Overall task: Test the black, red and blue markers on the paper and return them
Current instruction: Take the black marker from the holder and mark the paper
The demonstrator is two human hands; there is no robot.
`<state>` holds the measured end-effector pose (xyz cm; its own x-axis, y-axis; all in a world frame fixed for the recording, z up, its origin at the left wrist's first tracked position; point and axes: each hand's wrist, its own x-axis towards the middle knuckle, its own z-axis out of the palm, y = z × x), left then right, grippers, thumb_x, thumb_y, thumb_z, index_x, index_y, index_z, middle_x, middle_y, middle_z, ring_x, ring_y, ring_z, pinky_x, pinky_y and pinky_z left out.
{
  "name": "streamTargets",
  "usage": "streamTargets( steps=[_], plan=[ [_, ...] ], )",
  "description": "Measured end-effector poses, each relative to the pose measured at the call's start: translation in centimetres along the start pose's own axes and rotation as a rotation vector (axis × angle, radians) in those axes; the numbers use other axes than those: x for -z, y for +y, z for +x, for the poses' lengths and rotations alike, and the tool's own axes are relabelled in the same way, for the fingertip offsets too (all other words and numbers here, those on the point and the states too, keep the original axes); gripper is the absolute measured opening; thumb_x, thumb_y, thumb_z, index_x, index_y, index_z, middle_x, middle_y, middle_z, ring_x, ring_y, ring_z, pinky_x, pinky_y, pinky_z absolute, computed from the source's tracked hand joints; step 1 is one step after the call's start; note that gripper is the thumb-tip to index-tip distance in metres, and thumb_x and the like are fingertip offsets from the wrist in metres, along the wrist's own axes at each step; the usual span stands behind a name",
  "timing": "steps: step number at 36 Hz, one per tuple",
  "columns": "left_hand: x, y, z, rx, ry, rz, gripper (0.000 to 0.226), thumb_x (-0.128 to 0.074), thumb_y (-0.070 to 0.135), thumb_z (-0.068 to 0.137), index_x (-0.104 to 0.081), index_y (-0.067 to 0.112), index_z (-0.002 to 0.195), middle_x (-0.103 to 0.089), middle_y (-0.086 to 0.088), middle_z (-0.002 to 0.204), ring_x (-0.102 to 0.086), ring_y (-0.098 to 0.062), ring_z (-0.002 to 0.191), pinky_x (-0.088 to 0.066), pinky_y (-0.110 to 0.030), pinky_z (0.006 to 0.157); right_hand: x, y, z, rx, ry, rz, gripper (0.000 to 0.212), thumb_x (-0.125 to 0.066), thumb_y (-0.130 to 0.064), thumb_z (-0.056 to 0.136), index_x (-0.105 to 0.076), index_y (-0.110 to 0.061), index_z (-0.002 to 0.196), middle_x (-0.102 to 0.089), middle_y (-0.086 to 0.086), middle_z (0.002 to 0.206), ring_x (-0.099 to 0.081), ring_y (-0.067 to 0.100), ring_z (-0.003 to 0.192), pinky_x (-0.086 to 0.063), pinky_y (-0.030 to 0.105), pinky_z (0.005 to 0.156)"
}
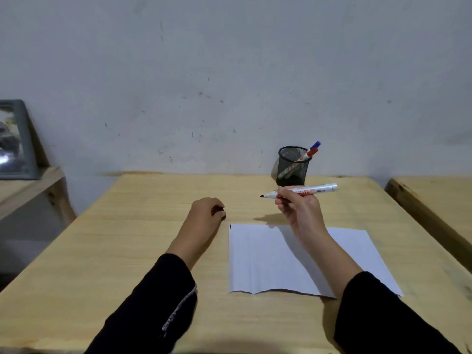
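Note:
My right hand (297, 204) holds the uncapped black marker (316, 189) level above the table, its black tip pointing left. My left hand (205, 213) rests on the table left of the paper, fingers closed around the marker's black cap (219, 210). The white paper (270, 259) lies flat in front of me, with a tiny black mark at its top left corner. At the back stands a black mesh pen holder (292, 166). The red marker (309, 153) and the blue marker (316, 145) lean in it.
The wooden table (127, 238) ends at a grey wall behind the holder. A second wooden table (434, 200) stands to the right. On the left, a low shelf (30, 187) carries a framed picture (14, 141) leaning on the wall.

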<state>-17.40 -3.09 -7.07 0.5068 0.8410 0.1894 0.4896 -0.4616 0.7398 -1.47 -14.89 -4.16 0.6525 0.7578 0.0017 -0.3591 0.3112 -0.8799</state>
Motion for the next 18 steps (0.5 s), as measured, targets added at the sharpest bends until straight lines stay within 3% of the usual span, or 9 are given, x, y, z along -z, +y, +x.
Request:
streamTargets(
  steps=[2, 4, 7, 9, 13, 18],
  plan=[
    [0.0, 1.2, -0.4, 0.084, 0.073, -0.313, 0.009, -0.059, -0.002, 0.084, -0.064, 0.002, 0.089, -0.064, -0.011, 0.082, -0.065, -0.002, 0.066, -0.048, -0.013, 0.06, 0.2, -0.2, -0.2, 0.003, -0.001, 0.01, 0.003, -0.059, 0.002, 0.085, -0.06, 0.001, 0.083, -0.059, 0.004, 0.059, -0.057, 0.006, 0.048, -0.048, 0.013, 0.049],
    [0.0, 2.4, -0.4, 0.13, 0.077, -0.566, 0.009, -0.061, -0.002, 0.083, -0.064, -0.001, 0.092, -0.065, -0.013, 0.084, -0.065, -0.005, 0.066, -0.047, -0.008, 0.053, 0.2, -0.3, -0.3, 0.004, -0.003, 0.025, 0.002, -0.059, 0.002, 0.085, -0.061, 0.002, 0.084, -0.059, 0.003, 0.059, -0.057, 0.007, 0.049, -0.048, 0.013, 0.05],
    [-0.2, 3.8, -0.3, 0.154, 0.028, -0.822, 0.017, -0.065, 0.002, 0.082, -0.065, -0.002, 0.099, -0.069, -0.017, 0.093, -0.069, -0.014, 0.078, -0.056, -0.015, 0.075, 0.0, -0.4, -0.3, 0.013, -0.003, 0.048, 0.003, -0.059, 0.002, 0.085, -0.061, 0.002, 0.084, -0.059, 0.003, 0.057, -0.057, 0.007, 0.05, -0.048, 0.013, 0.05],
    [-0.6, 4.8, -0.3, 0.164, -0.001, -0.922, 0.019, -0.064, 0.001, 0.082, -0.064, -0.004, 0.101, -0.07, -0.013, 0.09, -0.07, -0.011, 0.077, -0.055, -0.016, 0.079, -0.1, -0.5, -0.3, 0.024, 0.0, 0.063, 0.003, -0.059, 0.001, 0.085, -0.061, 0.002, 0.084, -0.059, 0.0, 0.053, -0.058, 0.007, 0.05, -0.049, 0.013, 0.05],
    [-1.3, 6.0, -0.5, 0.175, -0.046, -1.046, 0.023, -0.063, -0.001, 0.082, -0.062, -0.008, 0.104, -0.069, -0.012, 0.089, -0.07, -0.008, 0.071, -0.055, -0.014, 0.075, -0.1, -1.0, -0.3, 0.047, -0.002, 0.101, 0.004, -0.059, 0.001, 0.085, -0.061, 0.0, 0.082, -0.059, -0.001, 0.052, -0.058, 0.007, 0.05, -0.049, 0.013, 0.05],
    [-1.8, 6.5, -0.8, 0.183, -0.083, -1.093, 0.02, -0.063, -0.001, 0.082, -0.063, -0.005, 0.102, -0.069, -0.013, 0.089, -0.069, -0.008, 0.071, -0.055, -0.013, 0.075, -0.1, -1.3, -0.5, 0.057, -0.009, 0.105, 0.005, -0.058, 0.002, 0.085, -0.06, -0.001, 0.081, -0.058, 0.0, 0.054, -0.057, 0.007, 0.049, -0.048, 0.014, 0.05]
  ],
)
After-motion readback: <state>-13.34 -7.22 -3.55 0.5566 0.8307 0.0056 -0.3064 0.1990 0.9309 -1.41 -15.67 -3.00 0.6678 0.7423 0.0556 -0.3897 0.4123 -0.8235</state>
